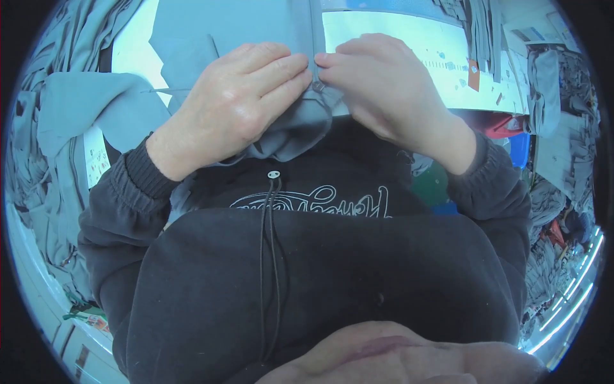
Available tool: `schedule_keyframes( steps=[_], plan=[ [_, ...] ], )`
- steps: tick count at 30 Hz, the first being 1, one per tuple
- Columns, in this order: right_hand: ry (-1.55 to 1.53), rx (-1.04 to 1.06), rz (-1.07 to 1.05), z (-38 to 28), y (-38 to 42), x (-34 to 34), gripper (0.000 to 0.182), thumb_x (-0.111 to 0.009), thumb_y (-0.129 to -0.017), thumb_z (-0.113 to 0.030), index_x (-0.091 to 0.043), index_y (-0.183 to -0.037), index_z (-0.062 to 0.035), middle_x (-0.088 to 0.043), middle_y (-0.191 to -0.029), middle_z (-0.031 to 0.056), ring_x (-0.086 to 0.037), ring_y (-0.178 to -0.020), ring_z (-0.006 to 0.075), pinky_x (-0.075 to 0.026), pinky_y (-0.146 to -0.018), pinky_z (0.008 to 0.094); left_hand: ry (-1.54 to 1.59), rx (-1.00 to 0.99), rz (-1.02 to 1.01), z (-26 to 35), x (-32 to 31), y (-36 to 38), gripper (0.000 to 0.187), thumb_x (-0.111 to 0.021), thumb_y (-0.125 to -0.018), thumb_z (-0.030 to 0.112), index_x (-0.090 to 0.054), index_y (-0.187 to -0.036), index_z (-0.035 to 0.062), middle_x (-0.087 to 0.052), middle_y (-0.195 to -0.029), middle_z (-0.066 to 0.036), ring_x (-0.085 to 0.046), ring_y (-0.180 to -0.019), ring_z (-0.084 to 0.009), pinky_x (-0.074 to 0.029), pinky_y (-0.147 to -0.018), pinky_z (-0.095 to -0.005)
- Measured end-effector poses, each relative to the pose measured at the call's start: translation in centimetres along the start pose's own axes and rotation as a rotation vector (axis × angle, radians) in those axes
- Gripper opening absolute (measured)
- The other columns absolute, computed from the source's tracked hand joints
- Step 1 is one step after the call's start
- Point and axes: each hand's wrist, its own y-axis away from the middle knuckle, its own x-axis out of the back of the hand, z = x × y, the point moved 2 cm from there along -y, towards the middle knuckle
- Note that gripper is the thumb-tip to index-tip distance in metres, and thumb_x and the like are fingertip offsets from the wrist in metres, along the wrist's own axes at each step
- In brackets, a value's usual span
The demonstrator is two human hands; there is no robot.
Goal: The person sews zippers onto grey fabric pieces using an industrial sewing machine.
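Note:
A grey-blue piece of cloth point(256, 22) lies over the white table and hangs down at its near edge. Along its right side runs a narrow darker strip point(316, 32) that looks like zipper tape, with a small metal-looking piece point(318, 86) low on it. My left hand point(246, 96) is closed on the cloth just left of this strip, its thumb hidden. From the other side, my right hand point(384, 80) pinches the strip's edge with fingertips together. Only a small gap parts the two hands. Below them the cloth's lower end point(294, 131) bunches in folds.
Another grey-blue piece point(96, 105) drapes over the table's left side. The white table point(396, 32) has printed marks and an orange tag point(473, 75) at right. Piles of grey cloth stand left and right point(550, 89). A red item point(502, 125) and blue bin point(519, 150) sit below the table edge.

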Motion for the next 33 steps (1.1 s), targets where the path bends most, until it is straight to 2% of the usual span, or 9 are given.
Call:
schedule_keyframes(
  steps=[2, 8, 11, 14, 17, 20, 23, 26, 33],
  plan=[
    [-0.05, 0.011, 0.048, 0.0, -0.2, -0.1, 0.028, -0.044, -0.08, 0.014, -0.056, -0.098, -0.0039, -0.048, -0.07, 0.0103, -0.037, -0.056, 0.0276, -0.034, -0.05, 0.0348, 0.0, 0.001, 0.0, 0.0, 0.0, 0.0, 0.008, -0.053, -0.087, -0.012, -0.057, -0.084, -0.0055, -0.057, -0.089, -0.011, -0.052, -0.071, -0.024, -0.049, -0.065, -0.032],
    [-0.058, 0.011, 0.045, 0.0, -0.4, -0.2, 0.028, -0.042, -0.081, 0.015, -0.056, -0.098, -0.0026, -0.045, -0.069, 0.0099, -0.033, -0.055, 0.027, -0.031, -0.049, 0.0345, -0.002, -0.001, -0.018, 0.0, 0.1, 0.1, 0.007, -0.052, -0.089, -0.009, -0.059, -0.088, -0.006, -0.058, -0.093, -0.012, -0.054, -0.074, -0.0253, -0.05, -0.067, -0.0333],
    [0.049, -0.038, -0.072, -0.2, 0.4, 0.3, 0.032, -0.051, -0.082, 0.011, -0.062, -0.107, -0.0066, -0.065, -0.11, 0.0057, -0.06, -0.086, 0.0286, -0.049, -0.075, 0.0389, -0.003, -0.002, -0.004, -0.1, 0.0, 0.1, 0.008, -0.051, -0.089, -0.01, -0.059, -0.089, -0.0062, -0.058, -0.092, -0.012, -0.053, -0.074, -0.0249, -0.049, -0.065, -0.0332],
    [0.089, 0.022, -0.029, 0.1, 0.1, -0.1, 0.021, -0.054, -0.084, 0.008, -0.062, -0.1, -0.0046, -0.065, -0.098, 0.0065, -0.054, -0.069, 0.0278, -0.042, -0.057, 0.0351, 0.001, 0.006, -0.016, 0.0, 0.0, 0.1, 0.008, -0.052, -0.09, -0.008, -0.059, -0.088, -0.0054, -0.059, -0.094, -0.012, -0.054, -0.076, -0.0255, -0.05, -0.067, -0.0335],
    [0.15, 0.001, -0.164, -0.3, -0.5, 0.4, 0.02, -0.052, -0.085, 0.004, -0.06, -0.101, -0.0063, -0.064, -0.101, 0.0046, -0.055, -0.076, 0.0268, -0.044, -0.066, 0.0371, 0.034, 0.032, -0.039, -0.3, 0.4, -0.1, 0.018, -0.044, -0.095, -0.003, -0.061, -0.089, -0.0042, -0.061, -0.093, -0.012, -0.056, -0.077, -0.0268, -0.048, -0.064, -0.0339],
    [0.21, -0.02, -0.211, -0.4, -0.8, 0.4, 0.024, -0.05, -0.079, 0.003, -0.061, -0.097, -0.0085, -0.064, -0.1, 0.0005, -0.054, -0.08, 0.0248, -0.047, -0.073, 0.0362, 0.039, 0.025, 0.015, 0.6, 0.3, -0.6, 0.031, -0.044, -0.098, 0.009, -0.045, -0.069, 0.0012, -0.045, -0.07, -0.008, -0.043, -0.061, -0.024, -0.037, -0.053, -0.0319],
    [0.269, -0.046, -0.224, -0.6, -1.0, 0.2, 0.021, -0.051, -0.075, 0.002, -0.062, -0.09, -0.0102, -0.064, -0.094, -0.0031, -0.055, -0.081, 0.0219, -0.046, -0.081, 0.0342, -0.024, 0.05, -0.02, 1.4, 0.3, -1.1, 0.026, -0.051, -0.091, 0.001, -0.04, -0.067, 0.0043, -0.034, -0.063, -0.005, -0.034, -0.056, -0.0203, -0.029, -0.048, -0.031],
    [0.247, -0.032, -0.198, -0.6, -1.3, 0.0, 0.021, -0.052, -0.072, 0.008, -0.062, -0.085, -0.0061, -0.065, -0.091, 0.0027, -0.056, -0.078, 0.0237, -0.048, -0.077, 0.0349, -0.169, 0.065, -0.179, 2.4, 0.2, -1.4, 0.031, -0.048, -0.078, -0.015, -0.038, -0.059, 0.0079, -0.035, -0.06, -0.005, -0.032, -0.057, -0.0196, -0.028, -0.048, -0.0304],
    [0.205, -0.058, -0.107, -0.7, -1.1, -0.2, 0.02, -0.051, -0.07, 0.008, -0.061, -0.078, -0.0077, -0.063, -0.085, 0.0014, -0.055, -0.075, 0.0218, -0.046, -0.073, 0.0323, -0.172, 0.029, -0.133, 2.2, -0.6, -1.4, 0.029, -0.047, -0.076, -0.013, -0.037, -0.058, 0.0077, -0.033, -0.058, -0.006, -0.033, -0.055, -0.0204, -0.027, -0.047, -0.0312]
  ],
)
